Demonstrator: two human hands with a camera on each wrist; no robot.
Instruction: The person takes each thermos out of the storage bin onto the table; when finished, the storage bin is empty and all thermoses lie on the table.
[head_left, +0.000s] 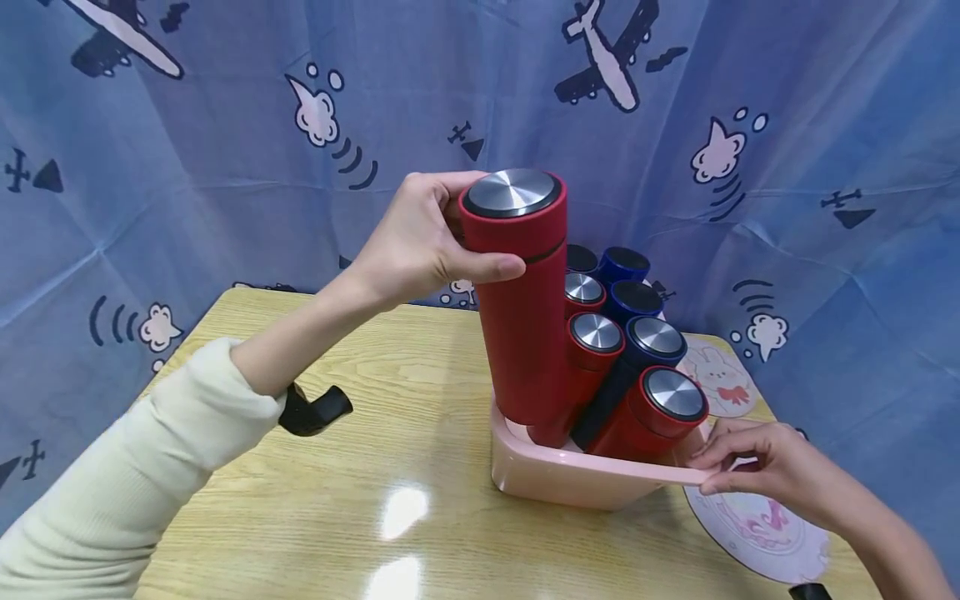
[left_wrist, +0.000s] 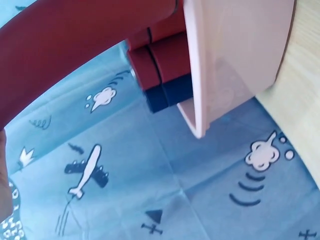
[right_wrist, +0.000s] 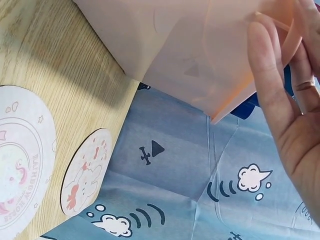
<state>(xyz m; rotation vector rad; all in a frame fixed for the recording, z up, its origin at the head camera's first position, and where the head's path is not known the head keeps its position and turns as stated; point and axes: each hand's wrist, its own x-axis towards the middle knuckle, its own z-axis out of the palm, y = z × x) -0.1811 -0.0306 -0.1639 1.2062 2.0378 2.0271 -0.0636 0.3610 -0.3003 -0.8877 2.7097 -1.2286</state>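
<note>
My left hand [head_left: 420,237] grips a tall red thermos [head_left: 521,333] near its silver-topped lid, thumb across the front. The thermos stands upright, its lower end overlapping the near left rim of a pink bin [head_left: 558,486] in the head view. In the left wrist view this red thermos [left_wrist: 75,45] slants across the top left, beside the bin wall [left_wrist: 240,55]. My right hand [head_left: 765,462] pinches the bin's near right corner at the rim. The right wrist view shows that hand [right_wrist: 287,95] with its fingers over the rim. Several red thermoses [head_left: 596,342] and blue thermoses [head_left: 637,304] lean inside the bin.
Two round printed mats lie on the wooden table [head_left: 322,500]: a rabbit mat [head_left: 716,379] behind the bin's right side and a pink-patterned mat [head_left: 765,533] nearer. A blue curtain [head_left: 247,167] with airplanes hangs behind. Black straps [head_left: 315,410] show below the left wrist.
</note>
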